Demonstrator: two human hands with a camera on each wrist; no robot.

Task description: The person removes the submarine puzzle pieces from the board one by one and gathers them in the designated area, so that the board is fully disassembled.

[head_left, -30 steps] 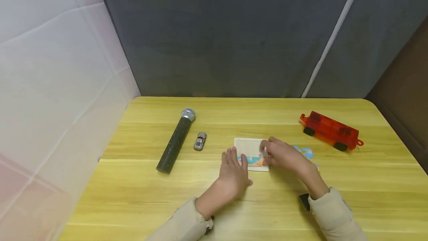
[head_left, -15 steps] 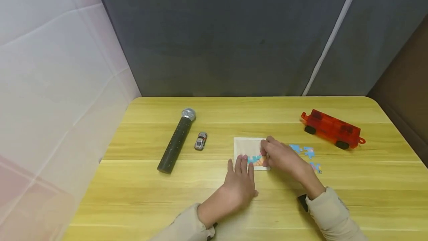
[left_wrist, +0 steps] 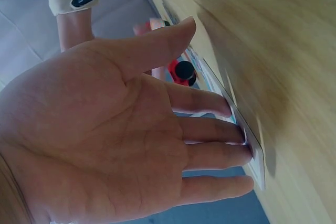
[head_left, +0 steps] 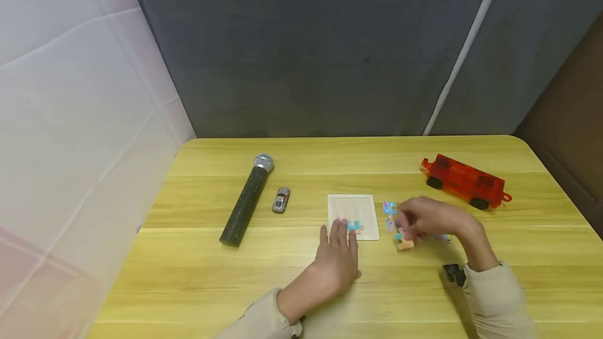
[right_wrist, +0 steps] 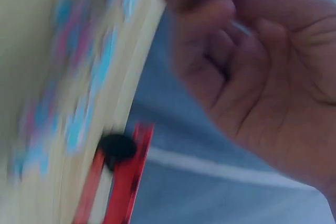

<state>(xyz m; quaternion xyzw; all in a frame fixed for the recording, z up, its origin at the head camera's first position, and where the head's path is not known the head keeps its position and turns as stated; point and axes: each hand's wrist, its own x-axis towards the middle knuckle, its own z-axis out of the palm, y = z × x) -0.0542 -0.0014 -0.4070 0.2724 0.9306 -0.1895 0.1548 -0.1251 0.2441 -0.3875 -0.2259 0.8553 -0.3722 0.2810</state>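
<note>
My left hand point(head_left: 335, 263) lies with straight fingers on the front edge of a pale puzzle tray point(head_left: 369, 208). Inside the tray, a teal and orange jigsaw piece point(head_left: 355, 227) shows beside the fingertips; the rest of that corner is hidden. Seen from the left wrist, the fingertips point(left_wrist: 244, 153) press along the tray's thin edge. To the right of the tray, my right hand point(head_left: 435, 218) has curled fingers and pinches an orange and teal jigsaw piece point(head_left: 405, 244) at their tips, low over the table. In the right wrist view the curled fingers point(right_wrist: 205, 19) are blurred.
Several blue and pink jigsaw pieces point(head_left: 389, 207) lie around and under the right hand. A red toy wagon point(head_left: 466, 182) stands at the back right. Left of the tray are a small silver toy car point(head_left: 281, 200) and a black microphone point(head_left: 246, 203).
My right hand has moved right, off the tray, with the orange piece that was in the tray's right corner. The left hand has shifted slightly right and stays on the tray's front edge.
</note>
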